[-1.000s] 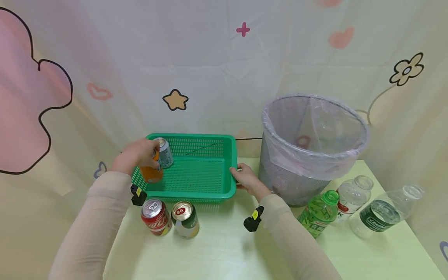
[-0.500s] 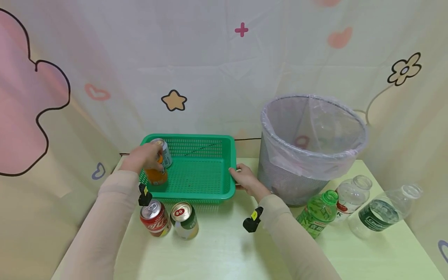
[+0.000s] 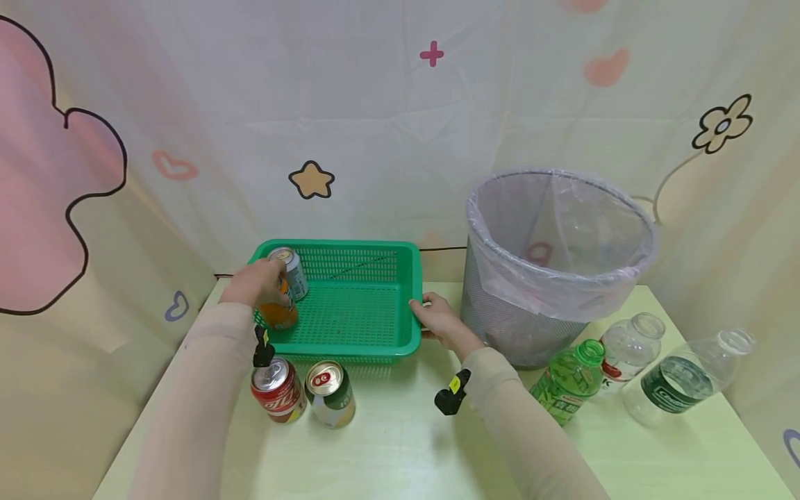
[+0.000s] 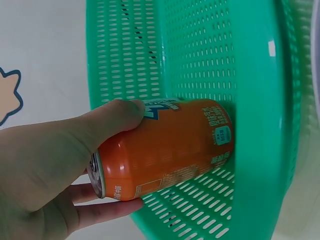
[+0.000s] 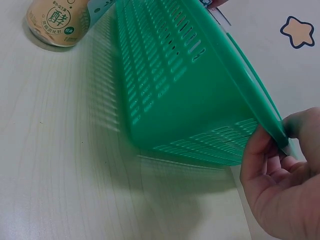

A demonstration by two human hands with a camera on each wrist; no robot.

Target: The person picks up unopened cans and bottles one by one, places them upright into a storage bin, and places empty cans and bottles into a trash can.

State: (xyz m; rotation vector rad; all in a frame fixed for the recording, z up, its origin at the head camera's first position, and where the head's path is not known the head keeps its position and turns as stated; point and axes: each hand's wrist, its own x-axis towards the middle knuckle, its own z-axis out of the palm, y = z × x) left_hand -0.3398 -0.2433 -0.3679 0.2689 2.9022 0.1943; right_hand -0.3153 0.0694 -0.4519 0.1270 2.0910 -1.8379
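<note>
Your left hand [image 3: 253, 282] grips the orange can [image 3: 278, 314], its base on the basket [image 3: 350, 316] floor at the left wall, beside a silver can [image 3: 291, 272]. Your right hand [image 3: 440, 323] pinches the basket's right rim.

A pale green table [image 3: 400, 451] with a faint wood grain stands against a cloth backdrop [image 3: 387, 125] — cream and white, creased with fold lines. The cloth carries cartoon prints — a tan star [image 3: 312, 180], a pink cross [image 3: 432, 53], pink hearts and an outlined flower [image 3: 721, 125]. Soft, even light falls over everything.
</note>
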